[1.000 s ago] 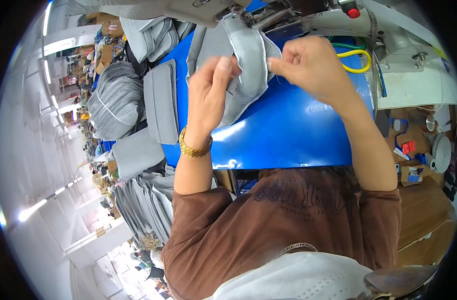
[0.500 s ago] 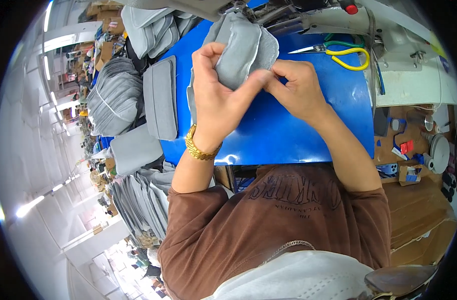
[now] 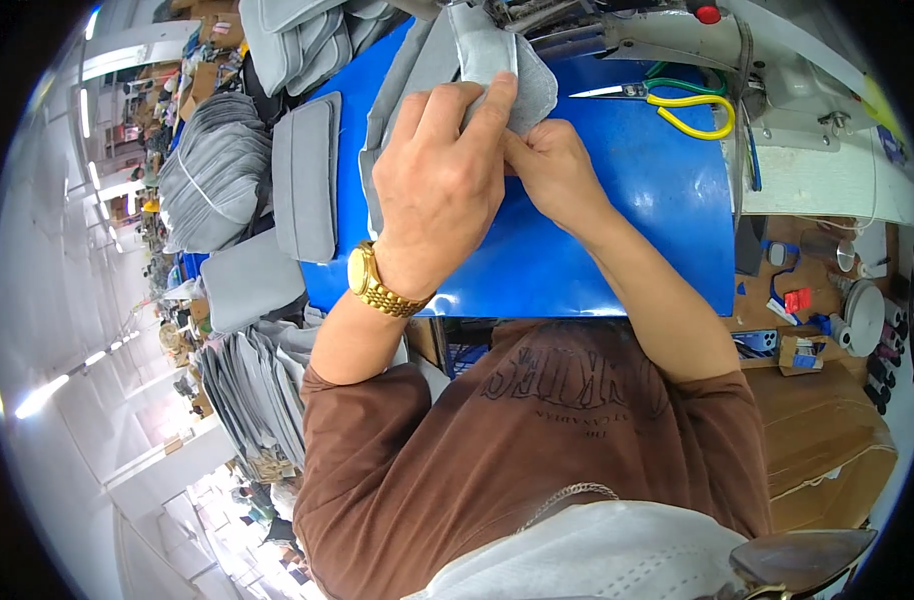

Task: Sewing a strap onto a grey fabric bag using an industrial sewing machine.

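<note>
A grey fabric piece point(image 3: 538, 88) with stitched layers lies at the far side of the blue work surface, its far end beneath the sewing machine point(image 3: 657, 40). My left hand point(image 3: 437, 165) rests back-up over it, fingers stretched forward and the index fingertip pressing a lighter grey strip point(image 3: 485, 50); its thumb is hidden. Close beside it, my right hand point(image 3: 557, 170) is closed in a pinch at the piece's near right edge. Scissors point(image 3: 692, 103) with yellow and green handles lie right of the hands, blades toward the fabric.
A flat grey panel point(image 3: 308, 180) lies on the blue sheet point(image 3: 617, 250) at left. Past it are a tied bundle of grey pieces point(image 3: 215, 175) and further grey stacks point(image 3: 252, 395). Cardboard point(image 3: 827, 430) and small items sit at lower right.
My left hand has turned from gripping the folded fabric to lying over it, back up. The raised flap now lies flatter, farther under the machine. My right hand shifted slightly left.
</note>
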Demonstrator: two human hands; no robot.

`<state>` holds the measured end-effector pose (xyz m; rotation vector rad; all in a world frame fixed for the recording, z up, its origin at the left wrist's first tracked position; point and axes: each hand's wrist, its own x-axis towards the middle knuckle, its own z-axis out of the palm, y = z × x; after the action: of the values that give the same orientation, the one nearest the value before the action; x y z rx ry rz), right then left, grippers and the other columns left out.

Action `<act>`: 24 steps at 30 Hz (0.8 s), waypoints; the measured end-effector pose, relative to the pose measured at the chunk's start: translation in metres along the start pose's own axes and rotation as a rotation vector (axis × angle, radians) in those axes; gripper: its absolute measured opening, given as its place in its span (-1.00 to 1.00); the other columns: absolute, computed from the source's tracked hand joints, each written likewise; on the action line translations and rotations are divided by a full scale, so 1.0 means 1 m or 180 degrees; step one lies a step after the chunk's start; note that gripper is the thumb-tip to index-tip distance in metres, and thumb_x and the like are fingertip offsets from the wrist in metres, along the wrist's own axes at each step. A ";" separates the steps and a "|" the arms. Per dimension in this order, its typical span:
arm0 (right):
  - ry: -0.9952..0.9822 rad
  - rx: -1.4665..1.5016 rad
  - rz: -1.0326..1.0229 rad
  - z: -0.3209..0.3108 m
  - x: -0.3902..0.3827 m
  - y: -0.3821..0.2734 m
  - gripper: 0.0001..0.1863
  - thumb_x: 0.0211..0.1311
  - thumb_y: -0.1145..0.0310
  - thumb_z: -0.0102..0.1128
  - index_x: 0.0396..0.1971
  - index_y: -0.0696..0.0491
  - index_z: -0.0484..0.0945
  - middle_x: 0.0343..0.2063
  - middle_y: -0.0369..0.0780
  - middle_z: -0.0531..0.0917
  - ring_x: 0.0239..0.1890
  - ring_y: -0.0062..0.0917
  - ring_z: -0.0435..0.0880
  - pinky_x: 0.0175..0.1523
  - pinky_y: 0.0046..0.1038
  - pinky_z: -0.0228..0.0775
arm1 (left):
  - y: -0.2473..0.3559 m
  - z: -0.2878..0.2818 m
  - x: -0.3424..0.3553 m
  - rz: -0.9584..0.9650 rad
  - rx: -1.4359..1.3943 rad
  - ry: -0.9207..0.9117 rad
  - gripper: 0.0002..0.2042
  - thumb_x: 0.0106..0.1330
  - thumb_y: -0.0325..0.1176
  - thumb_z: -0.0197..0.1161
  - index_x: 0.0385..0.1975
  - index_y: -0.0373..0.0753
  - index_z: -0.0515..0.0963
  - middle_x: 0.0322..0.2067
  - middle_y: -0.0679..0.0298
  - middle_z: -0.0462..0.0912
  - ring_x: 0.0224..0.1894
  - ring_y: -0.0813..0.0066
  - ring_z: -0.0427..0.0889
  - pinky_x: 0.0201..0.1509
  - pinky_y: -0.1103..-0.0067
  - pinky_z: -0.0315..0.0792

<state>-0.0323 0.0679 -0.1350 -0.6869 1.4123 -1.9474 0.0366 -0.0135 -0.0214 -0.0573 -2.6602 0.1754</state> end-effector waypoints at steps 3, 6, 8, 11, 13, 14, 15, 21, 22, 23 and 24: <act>-0.0029 0.0344 -0.0196 0.003 0.002 0.008 -0.62 0.40 0.22 0.11 -0.46 0.23 0.69 -0.61 -0.16 0.69 -0.52 -0.60 0.66 -0.44 -0.50 0.42 | 0.005 0.005 0.001 -0.0159 -0.0085 0.0127 -0.59 0.02 -0.53 0.26 -0.05 -0.15 0.62 -0.27 0.26 0.56 -0.29 0.30 0.53 -0.29 0.49 0.47; -0.0050 0.1214 0.0033 0.005 0.010 0.013 -0.63 0.40 0.25 0.10 -0.45 0.26 0.66 -0.55 -0.21 0.69 -0.48 -0.64 0.63 -0.42 -0.53 0.40 | 0.009 0.016 0.009 -0.0331 -0.0129 0.0255 -0.64 0.07 -0.55 0.26 -0.07 -0.15 0.64 -0.29 0.24 0.58 -0.31 0.29 0.54 -0.26 0.46 0.46; -0.0082 0.1183 -0.0029 0.002 0.022 0.024 -0.62 0.41 0.25 0.07 -0.46 0.26 0.63 -0.54 -0.24 0.68 -0.48 -0.66 0.60 -0.42 -0.55 0.40 | 0.009 0.024 0.017 -0.0423 -0.0141 0.0327 -0.67 0.12 -0.56 0.27 -0.09 -0.15 0.66 -0.30 0.24 0.60 -0.32 0.28 0.55 -0.23 0.45 0.45; -0.0163 0.1303 -0.0087 0.001 0.028 0.025 -0.60 0.43 0.25 0.01 -0.51 0.23 0.60 -0.56 -0.27 0.65 -0.51 -0.67 0.56 -0.42 -0.57 0.38 | 0.001 0.033 0.022 -0.0470 -0.0061 0.0389 -0.72 0.13 -0.53 0.28 -0.13 -0.16 0.67 -0.28 0.22 0.61 -0.30 0.25 0.57 -0.23 0.44 0.47; -0.0207 0.1444 -0.0099 -0.002 0.031 0.016 -0.58 0.44 0.25 -0.02 -0.54 0.21 0.60 -0.59 -0.27 0.63 -0.54 -0.67 0.54 -0.44 -0.57 0.37 | -0.003 0.038 0.023 -0.0510 -0.0235 0.0658 -0.70 0.09 -0.44 0.34 -0.12 -0.18 0.64 -0.26 0.19 0.57 -0.28 0.20 0.56 -0.25 0.41 0.48; -0.0264 0.1208 -0.0104 -0.007 0.032 0.011 -0.57 0.44 0.23 -0.04 -0.54 0.21 0.60 -0.61 -0.26 0.63 -0.55 -0.65 0.55 -0.44 -0.56 0.37 | -0.002 0.037 0.023 -0.0511 -0.0224 0.0654 -0.70 0.09 -0.44 0.34 -0.12 -0.18 0.64 -0.26 0.19 0.57 -0.28 0.20 0.56 -0.25 0.41 0.48; -0.0307 0.0966 -0.0115 -0.013 0.034 0.008 -0.56 0.44 0.22 -0.06 -0.54 0.20 0.60 -0.62 -0.24 0.62 -0.57 -0.63 0.55 -0.44 -0.56 0.38 | 0.003 0.035 0.027 -0.0681 -0.0353 0.0675 -0.73 0.11 -0.38 0.37 -0.16 -0.22 0.64 -0.25 0.18 0.57 -0.29 0.21 0.57 -0.25 0.42 0.48; -0.0601 0.0182 0.0101 -0.033 0.035 -0.004 -0.61 0.33 0.23 0.00 -0.55 0.20 0.63 -0.66 -0.24 0.62 -0.62 -0.60 0.58 -0.45 -0.58 0.39 | -0.014 0.015 0.016 -0.2374 -0.1806 0.0239 -0.69 0.22 -0.21 0.39 -0.37 -0.40 0.59 -0.44 0.24 0.61 -0.54 0.56 0.52 -0.45 0.61 0.42; -0.0635 0.0174 0.0051 -0.034 0.034 -0.007 -0.60 0.37 0.21 0.01 -0.54 0.17 0.63 -0.65 -0.28 0.60 -0.63 -0.66 0.51 -0.46 -0.60 0.33 | -0.021 0.014 0.014 -0.2580 -0.2290 -0.0206 -0.70 0.25 -0.20 0.37 -0.37 -0.38 0.59 -0.50 0.30 0.60 -0.59 0.62 0.48 -0.49 0.65 0.39; -0.0668 0.0165 0.0001 -0.036 0.033 -0.011 -0.60 0.40 0.18 0.02 -0.53 0.14 0.62 -0.65 -0.31 0.58 -0.64 -0.72 0.44 -0.47 -0.63 0.28 | -0.024 0.013 0.013 -0.2773 -0.2773 -0.0662 -0.71 0.28 -0.20 0.34 -0.37 -0.36 0.59 -0.56 0.35 0.59 -0.64 0.68 0.44 -0.52 0.69 0.36; -0.0586 0.0130 0.0006 -0.038 0.033 -0.018 -0.62 0.33 0.22 0.07 -0.56 0.19 0.62 -0.67 -0.26 0.61 -0.64 -0.65 0.57 -0.48 -0.56 0.41 | -0.020 0.010 0.017 -0.3045 -0.3167 -0.0586 -0.75 0.33 -0.20 0.29 -0.41 -0.30 0.59 -0.58 0.40 0.60 -0.63 0.72 0.46 -0.55 0.74 0.35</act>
<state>-0.0848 0.0714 -0.1272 -0.8230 1.2574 -1.8546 0.0169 -0.0337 -0.0204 0.9038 -2.3488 -1.4554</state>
